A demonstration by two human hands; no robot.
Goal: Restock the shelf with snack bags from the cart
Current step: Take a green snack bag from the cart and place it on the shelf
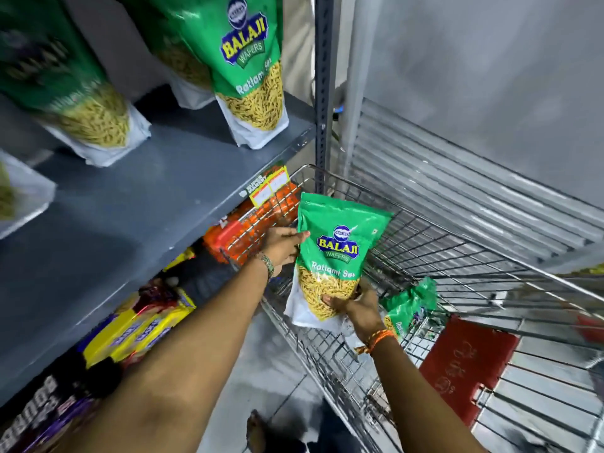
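Note:
A green Balaji snack bag (338,246) is held upright over the front left corner of the wire cart (464,250). My left hand (282,245) grips its left edge near the middle. My right hand (358,307) holds its bottom, fingers across the yellow window. More green snack bags (410,305) lie inside the cart to the right. On the grey shelf (147,204) stand matching bags: one at the back right (251,70), one at the left (65,83), and part of another at the far left edge (16,194).
A shelf upright (323,93) stands between shelf and cart. Below the shelf sit orange packs (248,223) and yellow biscuit packs (137,328). Yellow price tags (269,188) hang on the shelf edge. A red flap (467,364) lies in the cart's near part. A grey wall rises behind.

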